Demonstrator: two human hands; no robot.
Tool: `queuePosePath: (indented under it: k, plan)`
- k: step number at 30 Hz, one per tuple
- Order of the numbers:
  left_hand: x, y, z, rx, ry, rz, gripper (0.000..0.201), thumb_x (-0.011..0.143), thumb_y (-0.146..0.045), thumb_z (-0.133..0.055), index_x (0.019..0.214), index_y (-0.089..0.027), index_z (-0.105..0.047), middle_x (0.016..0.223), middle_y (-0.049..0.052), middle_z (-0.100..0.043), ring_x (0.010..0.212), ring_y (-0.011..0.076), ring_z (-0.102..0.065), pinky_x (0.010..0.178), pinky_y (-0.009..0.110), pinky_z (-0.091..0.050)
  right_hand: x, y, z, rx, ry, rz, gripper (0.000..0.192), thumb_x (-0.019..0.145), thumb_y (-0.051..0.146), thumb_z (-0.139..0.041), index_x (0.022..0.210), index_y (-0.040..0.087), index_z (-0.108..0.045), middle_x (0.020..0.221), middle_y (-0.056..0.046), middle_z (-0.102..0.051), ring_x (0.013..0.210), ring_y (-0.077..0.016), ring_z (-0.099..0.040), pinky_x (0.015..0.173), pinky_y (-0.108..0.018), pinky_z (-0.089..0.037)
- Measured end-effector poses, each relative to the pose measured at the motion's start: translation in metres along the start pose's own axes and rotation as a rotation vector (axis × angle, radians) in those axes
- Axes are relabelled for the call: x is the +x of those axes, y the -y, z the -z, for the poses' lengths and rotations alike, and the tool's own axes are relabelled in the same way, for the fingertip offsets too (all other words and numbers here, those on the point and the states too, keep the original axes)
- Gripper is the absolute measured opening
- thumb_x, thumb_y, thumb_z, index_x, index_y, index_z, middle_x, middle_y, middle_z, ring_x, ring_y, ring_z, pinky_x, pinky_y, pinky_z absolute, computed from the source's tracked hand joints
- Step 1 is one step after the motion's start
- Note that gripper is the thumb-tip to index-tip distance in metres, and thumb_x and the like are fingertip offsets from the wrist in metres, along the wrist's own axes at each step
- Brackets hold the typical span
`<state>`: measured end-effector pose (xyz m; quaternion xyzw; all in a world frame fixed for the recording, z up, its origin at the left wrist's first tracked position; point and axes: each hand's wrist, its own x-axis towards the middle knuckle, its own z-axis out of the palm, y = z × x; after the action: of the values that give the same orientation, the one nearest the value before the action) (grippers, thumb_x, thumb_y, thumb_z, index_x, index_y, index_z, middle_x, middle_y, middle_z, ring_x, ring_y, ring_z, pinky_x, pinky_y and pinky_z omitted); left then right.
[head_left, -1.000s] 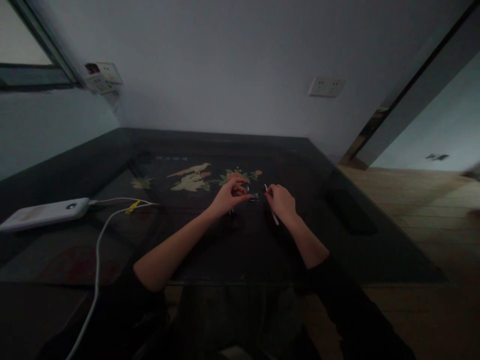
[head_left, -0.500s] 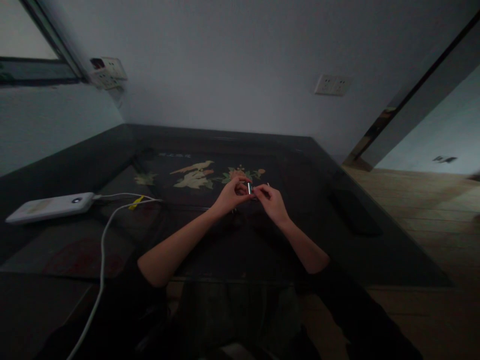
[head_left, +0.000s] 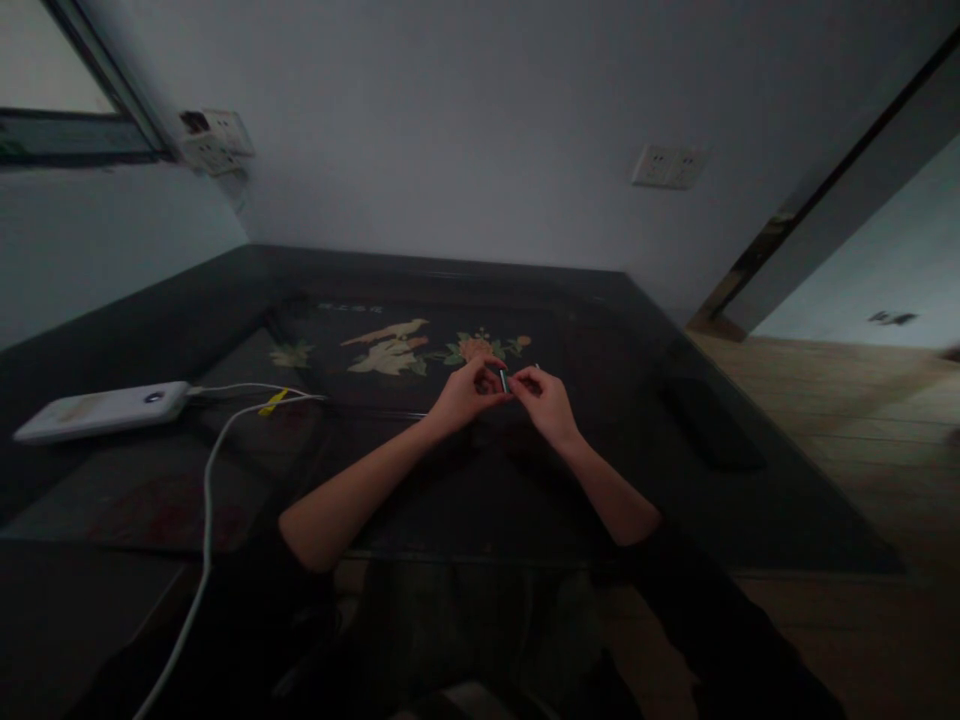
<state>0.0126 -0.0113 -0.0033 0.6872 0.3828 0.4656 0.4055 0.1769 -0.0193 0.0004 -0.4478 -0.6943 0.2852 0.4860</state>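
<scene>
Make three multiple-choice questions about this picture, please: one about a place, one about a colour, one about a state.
1. Where does the power bank lie on the table?
A. near its left edge
B. at its far right corner
C. between the two hands

2. What colour is the cable plugged into the power bank?
A. red
B. white
C. blue

3. How do the hands stand?
A. flat on the table, wide apart
B. one raised to the wall, one on the table
C. close together, fingertips meeting on a small thin object

Answers:
1. A, as the power bank rests far to the left of the hands.
2. B, as the cable shows pale white against the dark table.
3. C, as the left hand and right hand pinch the small object between them.
</scene>
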Motion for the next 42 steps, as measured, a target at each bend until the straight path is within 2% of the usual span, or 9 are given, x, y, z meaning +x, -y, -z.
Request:
queuePosePath:
  k: [10, 14, 18, 26, 32, 37, 40, 42]
  plan:
    - [0.006, 0.003, 0.004, -0.055, -0.022, 0.033, 0.016, 0.085, -0.030, -0.061, 0.094, -0.017, -0.058, 0.069, 0.000, -0.065, 0.057, 0.0110, -0.055, 0.058, 0.024, -0.043, 0.002, 0.002, 0.004, -0.054, 0.035, 0.022, 0.017, 0.084, 0.035, -0.055, 0.075, 0.021, -0.058, 0.071, -0.002, -0.065, 0.066, -0.0169, -0.059, 0.064, -0.028, -0.046]
    - [0.007, 0.004, 0.005, -0.083, -0.031, 0.058, 0.017, 0.085, -0.033, -0.062, 0.084, -0.017, -0.057, 0.068, 0.000, -0.065, 0.054, 0.0101, -0.053, 0.056, 0.023, -0.042, 0.001, 0.003, 0.005, -0.066, 0.053, 0.015, 0.015, 0.083, 0.034, -0.056, 0.078, 0.021, -0.058, 0.071, -0.002, -0.064, 0.065, -0.0169, -0.059, 0.063, -0.028, -0.047]
    - [0.007, 0.004, 0.005, -0.133, -0.031, 0.096, 0.018, 0.083, -0.033, -0.065, 0.081, -0.017, -0.056, 0.067, 0.000, -0.066, 0.052, 0.0089, -0.053, 0.054, 0.022, -0.041, 0.002, 0.000, 0.006, 0.018, 0.064, -0.024, 0.018, 0.083, 0.039, -0.057, 0.079, 0.021, -0.058, 0.072, -0.002, -0.064, 0.061, -0.0162, -0.059, 0.058, -0.028, -0.047]
    - [0.009, 0.008, 0.006, -0.181, -0.081, 0.125, 0.022, 0.081, -0.035, -0.067, 0.079, -0.017, -0.054, 0.070, 0.001, -0.069, 0.051, 0.0079, -0.052, 0.053, 0.021, -0.041, 0.005, -0.004, 0.010, 0.113, 0.068, -0.063, 0.022, 0.079, 0.042, -0.063, 0.077, 0.020, -0.061, 0.064, -0.001, -0.062, 0.055, -0.0157, -0.059, 0.051, -0.027, -0.048]
    - [0.008, 0.008, 0.005, -0.166, -0.055, 0.127, 0.024, 0.081, -0.038, -0.067, 0.080, -0.017, -0.054, 0.071, 0.001, -0.069, 0.051, 0.0082, -0.052, 0.054, 0.021, -0.042, 0.006, -0.008, 0.009, 0.126, 0.069, -0.065, 0.026, 0.076, 0.045, -0.067, 0.075, 0.020, -0.063, 0.065, -0.002, -0.065, 0.056, -0.0157, -0.061, 0.051, -0.027, -0.049]
    - [0.006, 0.008, 0.005, -0.095, -0.030, 0.091, 0.019, 0.085, -0.034, -0.063, 0.080, -0.018, -0.054, 0.070, 0.000, -0.067, 0.052, 0.0096, -0.053, 0.055, 0.023, -0.042, 0.007, -0.010, 0.010, 0.083, 0.078, -0.068, 0.028, 0.077, 0.047, -0.067, 0.074, 0.019, -0.064, 0.064, -0.002, -0.065, 0.054, -0.0155, -0.060, 0.051, -0.027, -0.047]
    - [0.005, 0.008, 0.006, 0.082, -0.031, 0.007, 0.014, 0.089, -0.030, -0.057, 0.082, -0.018, -0.057, 0.069, 0.000, -0.064, 0.057, 0.0115, -0.055, 0.058, 0.024, -0.043, 0.009, -0.012, 0.012, 0.029, 0.077, -0.062, 0.028, 0.078, 0.047, -0.066, 0.072, 0.019, -0.064, 0.062, -0.002, -0.065, 0.051, -0.0156, -0.059, 0.052, -0.028, -0.046]
    - [0.005, 0.011, 0.007, 0.225, -0.035, -0.054, 0.012, 0.091, -0.028, -0.054, 0.087, -0.018, -0.060, 0.076, 0.001, -0.066, 0.065, 0.0138, -0.059, 0.064, 0.026, -0.045, 0.010, -0.014, 0.015, -0.010, 0.064, -0.047, 0.026, 0.079, 0.044, -0.065, 0.072, 0.018, -0.065, 0.061, -0.002, -0.065, 0.051, -0.0154, -0.059, 0.053, -0.027, -0.045]
